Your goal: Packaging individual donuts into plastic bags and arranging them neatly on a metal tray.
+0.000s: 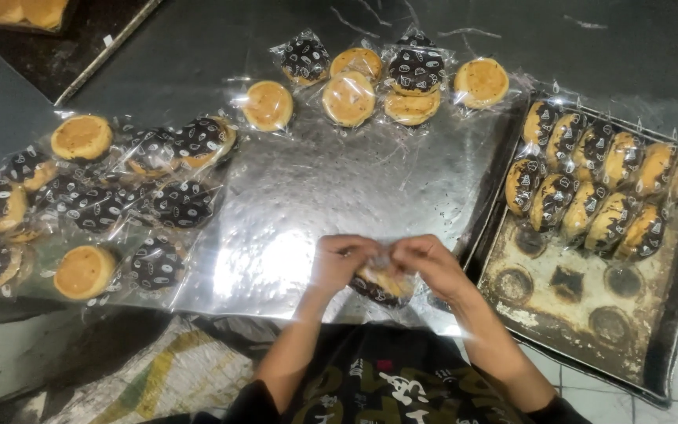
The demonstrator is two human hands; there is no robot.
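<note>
Both my hands meet at the near edge of the shiny metal table (339,188). My left hand (340,261) and my right hand (428,265) together grip a round golden bun in a clear bag with a black patterned side (384,284). The fingers pinch the bag's top between them. The bun's lower part shows below my knuckles.
Bagged buns (96,200) lie in a heap at the left, and more (370,82) sit along the far side. A worn baking tray (582,306) at the right holds two rows of bagged buns (590,180). Another tray corner (17,12) shows top left.
</note>
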